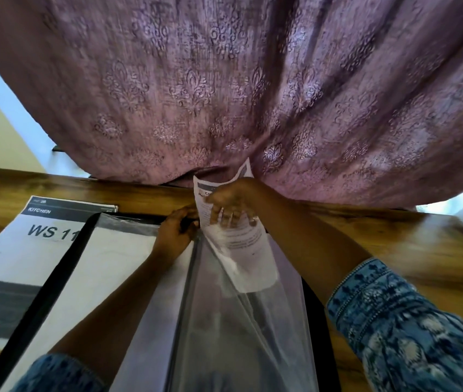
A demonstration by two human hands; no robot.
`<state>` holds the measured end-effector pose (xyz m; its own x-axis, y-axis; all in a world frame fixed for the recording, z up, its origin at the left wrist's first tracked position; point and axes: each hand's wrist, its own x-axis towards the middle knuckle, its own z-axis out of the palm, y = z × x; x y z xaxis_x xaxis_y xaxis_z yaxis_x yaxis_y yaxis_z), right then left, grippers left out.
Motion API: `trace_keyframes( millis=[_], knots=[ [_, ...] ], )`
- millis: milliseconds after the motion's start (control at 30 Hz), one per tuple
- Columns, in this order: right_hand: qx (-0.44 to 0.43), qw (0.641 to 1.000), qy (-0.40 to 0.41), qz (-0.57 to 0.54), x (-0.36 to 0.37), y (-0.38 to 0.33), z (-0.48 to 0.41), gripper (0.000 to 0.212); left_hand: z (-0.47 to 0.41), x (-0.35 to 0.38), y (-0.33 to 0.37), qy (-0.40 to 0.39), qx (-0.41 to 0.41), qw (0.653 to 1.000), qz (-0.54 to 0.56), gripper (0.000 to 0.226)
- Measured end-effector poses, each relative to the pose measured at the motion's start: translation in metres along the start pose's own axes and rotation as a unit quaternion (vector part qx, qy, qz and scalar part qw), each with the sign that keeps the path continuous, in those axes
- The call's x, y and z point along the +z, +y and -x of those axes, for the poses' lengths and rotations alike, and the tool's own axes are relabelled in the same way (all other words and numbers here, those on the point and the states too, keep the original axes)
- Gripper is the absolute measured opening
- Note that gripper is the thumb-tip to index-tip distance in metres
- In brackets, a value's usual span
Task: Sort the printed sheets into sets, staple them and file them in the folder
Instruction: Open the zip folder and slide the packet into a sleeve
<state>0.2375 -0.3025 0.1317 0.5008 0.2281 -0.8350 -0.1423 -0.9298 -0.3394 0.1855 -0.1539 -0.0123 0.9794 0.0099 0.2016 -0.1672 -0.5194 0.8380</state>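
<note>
An open black folder [55, 275] with clear plastic sleeves lies on the wooden table in front of me. My right hand [231, 203] grips the top of a printed set of sheets [241, 239]; the lower part of the sheets sits inside a clear sleeve [224, 321]. My left hand [175, 233] pinches the top edge of that sleeve at the folder's spine, just left of the sheets. A white sheet lies in the left-hand sleeve [117, 264].
A large printed sheet [18, 250] reading "KITCHEN" and "WS 11" lies on the table [408, 250] to the left, partly under the folder. A purple patterned curtain [238, 94] hangs right behind the table's far edge.
</note>
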Motion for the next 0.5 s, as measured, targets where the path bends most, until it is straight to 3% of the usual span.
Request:
trace_keyframes(
  millis=[100,167,267,333,400,500],
  knots=[
    [-0.052,0.992,0.075,0.086,0.011,0.017,-0.011,0.045,0.000,-0.007,-0.006,0.046,-0.028,0.998,-0.014,0.026],
    [-0.079,0.974,0.110,0.180,0.017,0.034,-0.030,0.049,0.002,-0.015,-0.014,0.052,-0.041,0.994,-0.082,0.026],
    [-0.055,0.953,0.125,0.271,0.025,0.062,-0.056,0.072,0.004,-0.024,-0.025,-0.035,0.001,0.976,-0.214,0.050],
    [0.002,0.964,0.143,0.225,0.026,0.082,-0.071,0.084,0.003,-0.023,-0.032,-0.065,0.021,0.959,-0.277,0.067],
    [0.027,0.967,0.172,0.185,0.026,0.092,-0.079,0.084,0.003,-0.020,-0.034,-0.041,0.013,0.958,-0.283,0.067],
    [-0.004,0.942,0.268,0.204,0.023,0.086,-0.075,0.079,0.006,-0.016,-0.032,-0.016,0.011,0.958,-0.286,0.063]
  ],
)
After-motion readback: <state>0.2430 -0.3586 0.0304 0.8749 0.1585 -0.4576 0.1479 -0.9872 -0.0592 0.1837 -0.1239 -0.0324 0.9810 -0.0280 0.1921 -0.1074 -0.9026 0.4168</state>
